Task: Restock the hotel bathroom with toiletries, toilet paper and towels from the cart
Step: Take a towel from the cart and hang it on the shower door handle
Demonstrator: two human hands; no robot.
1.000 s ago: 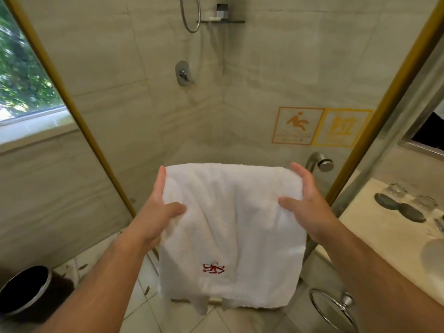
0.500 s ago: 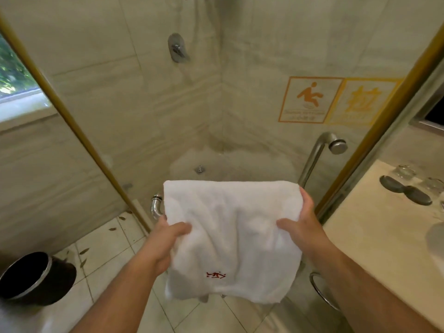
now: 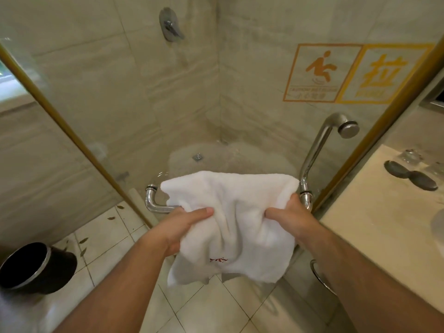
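A white towel with a small red embroidered logo hangs in front of the glass shower door. My left hand grips its left side and my right hand grips its right side, with the cloth bunched between them. The towel's top edge lies over the chrome horizontal bar on the door, which shows at the left end and at its right mount by my right hand. The lower part of the towel hangs loose above the floor tiles.
A black waste bin stands at the lower left on the tiled floor. A beige vanity counter with dark coasters and glasses is at the right. A chrome door handle rises beside the gold door frame. A chrome ring hangs below the counter.
Both hands have lowered the towel from chest height down onto the chrome bar, and the cloth has become bunched between them. The view has tilted down.
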